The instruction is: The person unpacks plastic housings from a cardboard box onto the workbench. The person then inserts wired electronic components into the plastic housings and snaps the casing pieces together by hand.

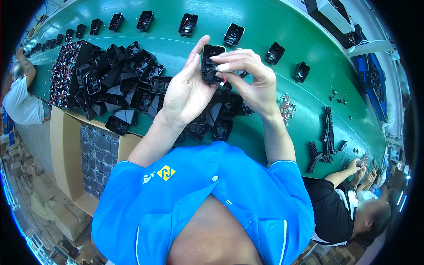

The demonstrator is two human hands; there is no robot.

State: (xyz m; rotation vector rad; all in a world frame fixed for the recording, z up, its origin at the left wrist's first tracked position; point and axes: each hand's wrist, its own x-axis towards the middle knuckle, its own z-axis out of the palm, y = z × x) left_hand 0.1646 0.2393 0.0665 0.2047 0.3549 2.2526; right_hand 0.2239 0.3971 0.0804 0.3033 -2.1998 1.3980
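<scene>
In my left hand point(187, 97) rests a black plastic housing point(213, 51), held upright between the thumb and the fingers behind it. My right hand point(258, 81) reaches over the housing from the right, thumb and fingertips pinched at its lower part. A short red wire lead point(224, 78) with a white connector hangs from those fingertips; what its other end joins is hidden by the fingers. Beneath both hands, more black housings point(223, 129) lie on the green table.
A heap of black housings point(143, 62) and a box of small wired parts point(66, 73) are to the left. Loose wired parts point(287, 108) and black strips point(327, 132) lie right. Housings line the far side. An open carton point(66, 152) stands lower left; co-workers sit on both sides.
</scene>
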